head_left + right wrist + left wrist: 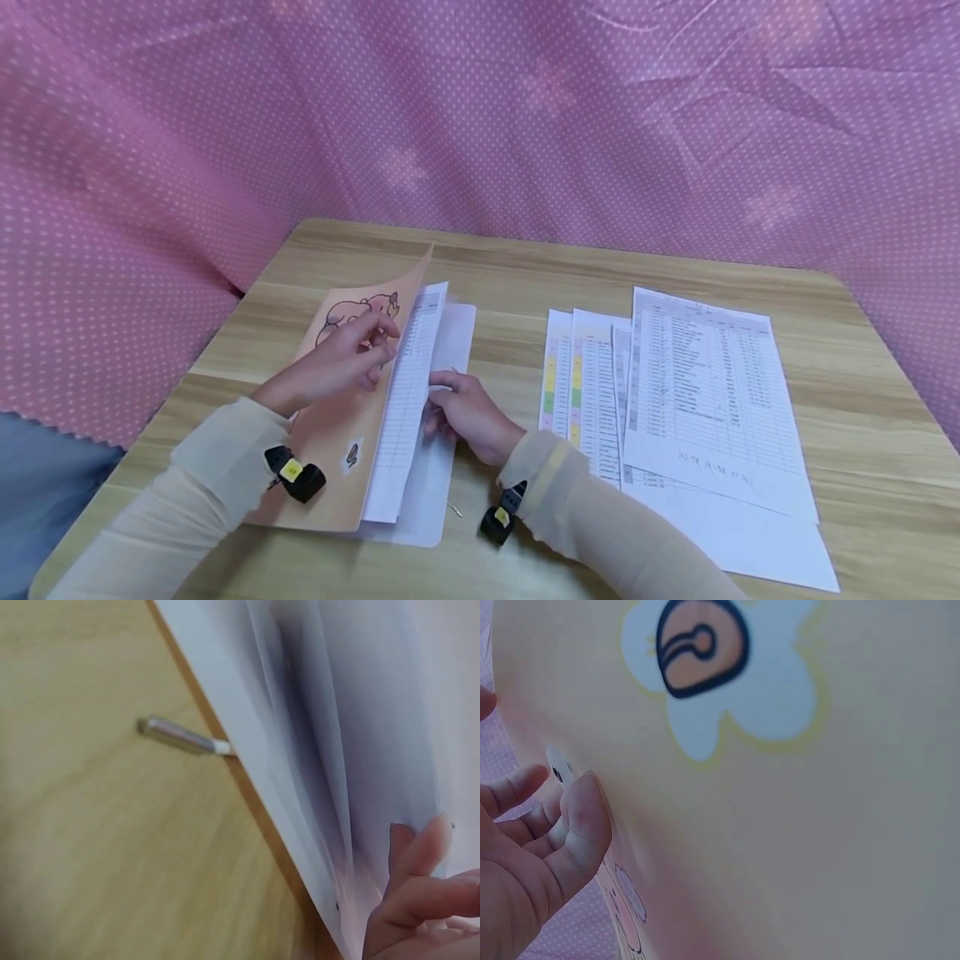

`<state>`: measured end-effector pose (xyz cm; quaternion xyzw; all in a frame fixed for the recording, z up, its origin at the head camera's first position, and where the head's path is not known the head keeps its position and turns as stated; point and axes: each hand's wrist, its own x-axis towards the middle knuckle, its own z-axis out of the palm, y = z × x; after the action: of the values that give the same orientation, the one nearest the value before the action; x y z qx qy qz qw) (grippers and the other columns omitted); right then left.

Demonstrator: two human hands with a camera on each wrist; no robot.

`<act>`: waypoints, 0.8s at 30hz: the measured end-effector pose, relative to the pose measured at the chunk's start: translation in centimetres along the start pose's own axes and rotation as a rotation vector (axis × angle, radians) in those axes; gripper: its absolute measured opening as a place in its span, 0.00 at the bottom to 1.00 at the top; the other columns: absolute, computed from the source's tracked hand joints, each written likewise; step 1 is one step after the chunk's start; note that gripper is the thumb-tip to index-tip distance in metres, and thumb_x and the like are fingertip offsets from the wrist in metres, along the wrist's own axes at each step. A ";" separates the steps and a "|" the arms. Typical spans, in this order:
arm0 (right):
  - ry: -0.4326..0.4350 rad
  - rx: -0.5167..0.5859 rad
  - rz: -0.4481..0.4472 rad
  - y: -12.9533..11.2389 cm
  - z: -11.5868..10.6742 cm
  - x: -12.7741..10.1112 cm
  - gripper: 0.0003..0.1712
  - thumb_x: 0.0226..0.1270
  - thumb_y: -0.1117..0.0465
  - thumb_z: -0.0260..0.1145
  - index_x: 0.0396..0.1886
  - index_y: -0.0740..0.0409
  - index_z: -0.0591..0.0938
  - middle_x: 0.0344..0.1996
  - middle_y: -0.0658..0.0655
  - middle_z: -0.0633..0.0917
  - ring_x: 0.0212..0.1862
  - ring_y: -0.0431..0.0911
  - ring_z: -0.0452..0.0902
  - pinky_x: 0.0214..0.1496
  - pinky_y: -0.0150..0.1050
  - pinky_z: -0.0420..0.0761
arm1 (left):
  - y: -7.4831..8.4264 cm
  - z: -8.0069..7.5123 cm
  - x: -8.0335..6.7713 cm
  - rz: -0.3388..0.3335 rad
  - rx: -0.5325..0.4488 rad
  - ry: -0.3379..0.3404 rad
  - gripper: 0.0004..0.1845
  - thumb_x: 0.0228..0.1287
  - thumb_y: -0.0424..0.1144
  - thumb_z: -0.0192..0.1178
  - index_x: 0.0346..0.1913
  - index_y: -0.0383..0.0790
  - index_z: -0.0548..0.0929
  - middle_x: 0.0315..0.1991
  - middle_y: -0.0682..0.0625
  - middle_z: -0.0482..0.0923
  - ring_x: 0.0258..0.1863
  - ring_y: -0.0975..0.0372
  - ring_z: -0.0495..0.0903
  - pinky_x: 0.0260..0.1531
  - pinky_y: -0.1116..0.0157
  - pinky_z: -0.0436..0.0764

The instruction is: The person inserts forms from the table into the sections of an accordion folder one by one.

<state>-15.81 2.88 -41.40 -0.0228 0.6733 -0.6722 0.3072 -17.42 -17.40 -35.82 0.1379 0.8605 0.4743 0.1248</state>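
A peach file folder with cartoon drawings lies at the left of the table, its front cover raised and bowed. My left hand, fingers loosely bent, is at the outside of that cover near its free edge; in the left wrist view its thumb overlaps the cover's surface. Inside the folder stand printed sheets, tilted up from the white back cover. My right hand is at the right edge of these sheets, with bent fingertips against the white paper in the right wrist view.
Several loose printed sheets, some with coloured cells, overlap at the right of the table. A small metal-tipped piece pokes out from under the folder's edge. Pink dotted cloth hangs behind the wooden table.
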 end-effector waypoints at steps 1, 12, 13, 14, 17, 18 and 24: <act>0.000 0.003 0.000 0.0 0.0 0.0 0.18 0.70 0.63 0.50 0.55 0.53 0.78 0.24 0.55 0.79 0.23 0.45 0.71 0.23 0.32 0.65 | 0.0 0.0 0.0 -0.002 0.000 0.000 0.15 0.66 0.37 0.49 0.52 0.32 0.67 0.37 0.40 0.70 0.25 0.56 0.76 0.28 0.63 0.81; 0.003 -0.021 0.022 -0.4 -0.3 -0.5 0.18 0.70 0.59 0.53 0.57 0.49 0.78 0.28 0.55 0.81 0.26 0.45 0.73 0.26 0.32 0.67 | 0.0 -0.2 0.0 -0.007 0.004 0.006 0.15 0.66 0.37 0.49 0.52 0.33 0.67 0.37 0.39 0.70 0.25 0.56 0.76 0.28 0.63 0.81; 0.002 -0.027 0.022 -0.4 -0.4 -0.5 0.18 0.70 0.58 0.54 0.57 0.49 0.78 0.29 0.55 0.81 0.26 0.45 0.73 0.26 0.32 0.67 | 0.0 -0.2 0.0 -0.007 0.003 0.006 0.15 0.66 0.37 0.48 0.52 0.33 0.67 0.37 0.39 0.70 0.26 0.56 0.76 0.28 0.63 0.81; 0.003 -0.028 0.023 -0.4 -0.5 -0.6 0.18 0.69 0.58 0.55 0.57 0.48 0.78 0.30 0.55 0.81 0.26 0.44 0.73 0.26 0.32 0.67 | 0.0 -0.2 0.0 -0.005 0.003 0.004 0.15 0.67 0.37 0.48 0.52 0.33 0.67 0.38 0.39 0.70 0.26 0.56 0.76 0.28 0.63 0.81; -0.003 -0.030 0.018 -0.2 -0.7 -0.6 0.18 0.68 0.57 0.57 0.57 0.47 0.78 0.30 0.55 0.81 0.26 0.44 0.74 0.26 0.32 0.67 | -0.1 -0.2 0.0 -0.001 0.000 0.002 0.15 0.67 0.37 0.49 0.53 0.32 0.67 0.38 0.39 0.70 0.26 0.56 0.76 0.29 0.63 0.82; -0.004 -0.029 0.014 -0.2 -0.8 -0.6 0.18 0.67 0.57 0.57 0.57 0.48 0.78 0.29 0.55 0.81 0.26 0.44 0.74 0.26 0.32 0.67 | -0.1 -0.2 0.0 -0.001 0.002 0.002 0.15 0.66 0.37 0.49 0.53 0.32 0.67 0.38 0.39 0.70 0.26 0.56 0.76 0.29 0.63 0.82; 0.002 -0.033 0.002 0.3 -1.5 -0.6 0.21 0.65 0.58 0.60 0.59 0.49 0.76 0.22 0.54 0.80 0.24 0.43 0.73 0.25 0.32 0.68 | 0.0 -0.3 0.1 0.001 0.007 0.002 0.16 0.66 0.37 0.49 0.53 0.32 0.67 0.38 0.39 0.70 0.26 0.56 0.76 0.29 0.63 0.82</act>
<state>-15.89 4.48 -41.58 -0.0265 0.6847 -0.6606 0.3067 -17.62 -17.61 -35.71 0.1382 0.8623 0.4713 0.1232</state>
